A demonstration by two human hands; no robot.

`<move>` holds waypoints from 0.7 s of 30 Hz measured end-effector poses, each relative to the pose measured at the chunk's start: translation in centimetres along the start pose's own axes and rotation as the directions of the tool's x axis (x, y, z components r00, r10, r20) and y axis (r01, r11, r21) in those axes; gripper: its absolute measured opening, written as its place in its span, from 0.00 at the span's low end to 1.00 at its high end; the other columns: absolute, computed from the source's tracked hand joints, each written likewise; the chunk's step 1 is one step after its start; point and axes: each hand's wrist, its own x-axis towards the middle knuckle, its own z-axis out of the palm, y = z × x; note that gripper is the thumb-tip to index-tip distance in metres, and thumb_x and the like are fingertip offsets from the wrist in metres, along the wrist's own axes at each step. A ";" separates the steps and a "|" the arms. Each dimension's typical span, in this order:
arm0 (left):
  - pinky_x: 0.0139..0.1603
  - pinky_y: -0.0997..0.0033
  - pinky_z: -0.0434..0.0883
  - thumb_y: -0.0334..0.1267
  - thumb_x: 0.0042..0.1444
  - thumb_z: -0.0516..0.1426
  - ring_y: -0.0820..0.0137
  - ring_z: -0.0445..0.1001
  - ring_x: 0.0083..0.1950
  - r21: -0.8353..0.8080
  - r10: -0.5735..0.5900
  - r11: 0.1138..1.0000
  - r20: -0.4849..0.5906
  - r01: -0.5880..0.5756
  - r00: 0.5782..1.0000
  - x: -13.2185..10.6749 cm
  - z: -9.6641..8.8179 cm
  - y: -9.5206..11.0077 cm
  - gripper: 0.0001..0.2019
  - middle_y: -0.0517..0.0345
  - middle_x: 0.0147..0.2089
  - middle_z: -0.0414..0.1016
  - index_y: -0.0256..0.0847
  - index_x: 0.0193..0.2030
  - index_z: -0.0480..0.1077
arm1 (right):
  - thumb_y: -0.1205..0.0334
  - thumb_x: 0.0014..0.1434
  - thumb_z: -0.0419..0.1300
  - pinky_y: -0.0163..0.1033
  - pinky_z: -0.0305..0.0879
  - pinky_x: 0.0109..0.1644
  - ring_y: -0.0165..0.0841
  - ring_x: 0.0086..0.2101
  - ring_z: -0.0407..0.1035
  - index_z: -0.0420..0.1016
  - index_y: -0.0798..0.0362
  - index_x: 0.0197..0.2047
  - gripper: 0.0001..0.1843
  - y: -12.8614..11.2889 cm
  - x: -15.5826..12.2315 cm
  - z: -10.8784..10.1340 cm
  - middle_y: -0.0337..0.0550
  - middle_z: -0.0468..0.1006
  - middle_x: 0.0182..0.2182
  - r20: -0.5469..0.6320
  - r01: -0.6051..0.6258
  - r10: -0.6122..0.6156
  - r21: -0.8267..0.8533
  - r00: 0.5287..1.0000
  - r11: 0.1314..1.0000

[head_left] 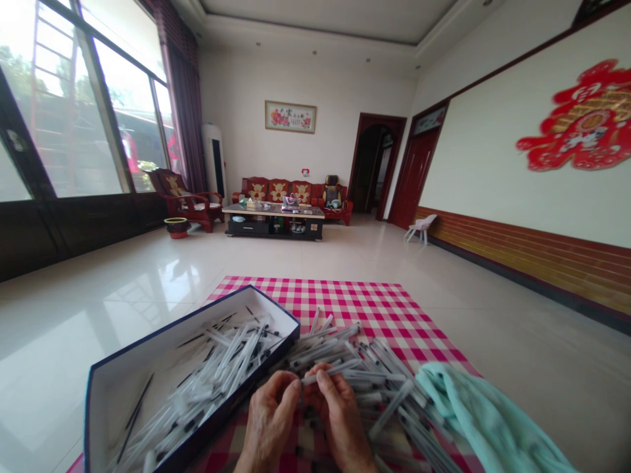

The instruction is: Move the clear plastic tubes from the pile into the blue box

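My right hand [339, 417] pinches a clear-barrelled pen [340, 369] between thumb and fingers, low in the middle of the head view. The pen slants up slightly to the right. At its left end, my left hand [270, 417] is closed, thumb against forefinger; the grip covers that tip. Beneath and beyond both hands lies a loose heap of assembled-looking pens [382, 368] with clear or whitish barrels. To the left, a shallow blue-edged box [116, 358] holds many clear barrels, dark thin refills [135, 410] and small black parts.
The pink checked cloth [345, 299] lies under the box and pens. A mint-green cloth [486, 414] is bunched at the right, touching the heap. Across the tiled floor stand a low coffee table [271, 210], a red wooden sofa [251, 180] and a small pale chair [420, 226].
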 end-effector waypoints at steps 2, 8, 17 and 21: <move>0.30 0.77 0.61 0.48 0.58 0.51 0.71 0.66 0.28 0.019 0.002 1.000 -0.025 -0.001 1.000 0.0 0.1 -0.2 0.17 0.62 0.24 0.68 0.39 0.27 0.69 | 0.56 0.53 0.64 0.41 0.69 0.36 0.35 0.29 0.72 0.76 0.51 0.35 0.09 -0.1 0.0 0.1 0.40 0.79 0.29 0.004 0.003 -0.003 -0.012 1.000 1.000; 0.24 0.77 0.55 0.52 0.58 0.50 0.74 0.59 0.22 0.029 -0.054 0.998 -0.076 0.056 0.996 0.3 0.6 -0.9 0.22 0.66 0.18 0.58 0.40 0.18 0.62 | 0.55 0.54 0.64 0.40 0.68 0.33 0.35 0.27 0.72 0.75 0.51 0.36 0.09 -0.1 0.0 0.1 0.39 0.79 0.27 0.014 -0.005 0.005 -0.018 1.000 1.000; 0.29 0.77 0.61 0.47 0.57 0.52 0.71 0.67 0.27 -0.013 0.004 1.000 -0.024 -0.004 1.000 0.1 0.1 -0.3 0.16 0.62 0.23 0.69 0.39 0.26 0.71 | 0.56 0.55 0.63 0.41 0.69 0.36 0.35 0.30 0.72 0.74 0.52 0.36 0.09 0.0 -0.1 0.0 0.40 0.78 0.29 0.018 0.010 -0.010 -0.009 1.000 1.000; 0.24 0.77 0.58 0.50 0.57 0.51 0.74 0.62 0.21 -0.016 -0.045 0.999 -0.053 0.044 0.998 0.3 0.5 -0.6 0.22 0.64 0.17 0.62 0.39 0.18 0.64 | 0.56 0.54 0.64 0.40 0.69 0.34 0.34 0.28 0.72 0.75 0.52 0.36 0.09 0.0 0.0 0.0 0.40 0.78 0.28 -0.005 0.003 -0.003 -0.007 1.000 1.000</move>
